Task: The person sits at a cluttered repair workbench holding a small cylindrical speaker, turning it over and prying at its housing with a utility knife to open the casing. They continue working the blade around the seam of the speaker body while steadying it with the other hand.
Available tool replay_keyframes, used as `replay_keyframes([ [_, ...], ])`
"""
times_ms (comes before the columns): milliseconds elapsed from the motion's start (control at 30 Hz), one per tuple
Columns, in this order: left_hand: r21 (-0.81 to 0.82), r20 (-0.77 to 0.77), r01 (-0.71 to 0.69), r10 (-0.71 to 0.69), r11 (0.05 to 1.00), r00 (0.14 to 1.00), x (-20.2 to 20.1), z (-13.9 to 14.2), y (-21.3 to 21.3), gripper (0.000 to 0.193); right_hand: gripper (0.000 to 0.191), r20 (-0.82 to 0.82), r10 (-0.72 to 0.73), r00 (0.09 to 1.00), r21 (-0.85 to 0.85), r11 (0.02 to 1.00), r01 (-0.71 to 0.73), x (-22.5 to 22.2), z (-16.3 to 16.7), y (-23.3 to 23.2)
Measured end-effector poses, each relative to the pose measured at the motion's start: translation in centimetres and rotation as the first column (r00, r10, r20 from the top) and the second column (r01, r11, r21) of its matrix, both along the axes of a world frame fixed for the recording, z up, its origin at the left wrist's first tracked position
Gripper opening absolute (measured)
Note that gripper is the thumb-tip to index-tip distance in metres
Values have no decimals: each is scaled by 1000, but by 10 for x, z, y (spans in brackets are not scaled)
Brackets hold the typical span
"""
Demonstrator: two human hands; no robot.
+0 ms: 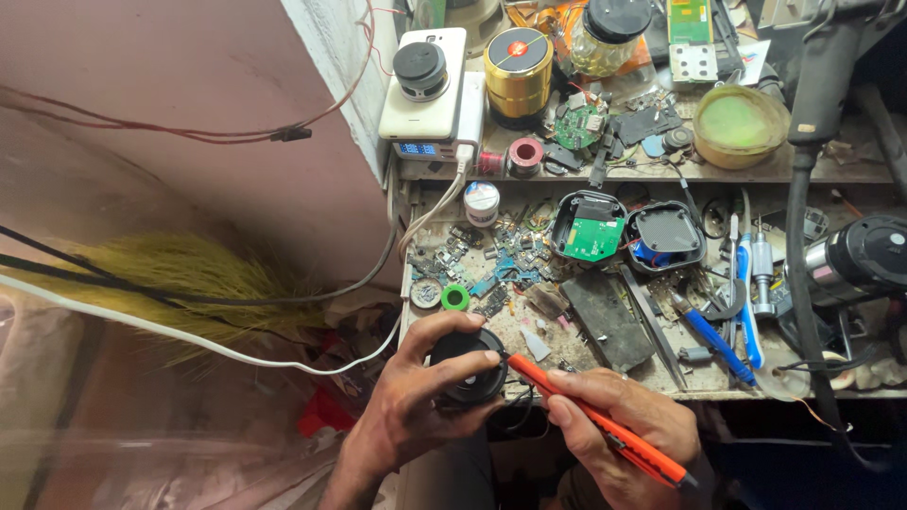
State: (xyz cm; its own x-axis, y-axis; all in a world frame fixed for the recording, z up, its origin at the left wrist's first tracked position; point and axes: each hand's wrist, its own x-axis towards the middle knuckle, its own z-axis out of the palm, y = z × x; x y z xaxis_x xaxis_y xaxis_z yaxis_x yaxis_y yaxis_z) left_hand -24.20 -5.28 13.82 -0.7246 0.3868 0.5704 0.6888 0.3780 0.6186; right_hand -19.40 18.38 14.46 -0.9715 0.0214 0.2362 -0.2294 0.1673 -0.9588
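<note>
My left hand (416, 397) grips a round black speaker unit (470, 366) at the near edge of the workbench. My right hand (624, 425) holds an orange-handled tool (586, 414) like a pen, its tip touching the right side of the speaker unit. Thin black wires hang under the unit between my hands. An opened black case half with a green circuit board (593, 236) and its other half (667, 234) lie a little further back on the bench.
The bench (529, 331) is strewn with small circuit boards, tweezers (652, 326), blue-handled tools (713, 340) and a green tape ring (454, 297). On the shelf behind stand a gold cylinder speaker (518, 66), a white device (425, 85), a jar (609, 33) and a green-filled bowl (740, 123). White cables run left.
</note>
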Motion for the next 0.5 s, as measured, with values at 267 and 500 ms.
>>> replay_keyframes([
  [267,41,5,13,-14,999,1000,2,1,0,57,22,-88,14,996,123,992,-3,2,12,-1],
  [500,91,9,23,-24,996,1000,3,1,0,69,24,-30,-26,999,75,997,28,2,10,-8],
])
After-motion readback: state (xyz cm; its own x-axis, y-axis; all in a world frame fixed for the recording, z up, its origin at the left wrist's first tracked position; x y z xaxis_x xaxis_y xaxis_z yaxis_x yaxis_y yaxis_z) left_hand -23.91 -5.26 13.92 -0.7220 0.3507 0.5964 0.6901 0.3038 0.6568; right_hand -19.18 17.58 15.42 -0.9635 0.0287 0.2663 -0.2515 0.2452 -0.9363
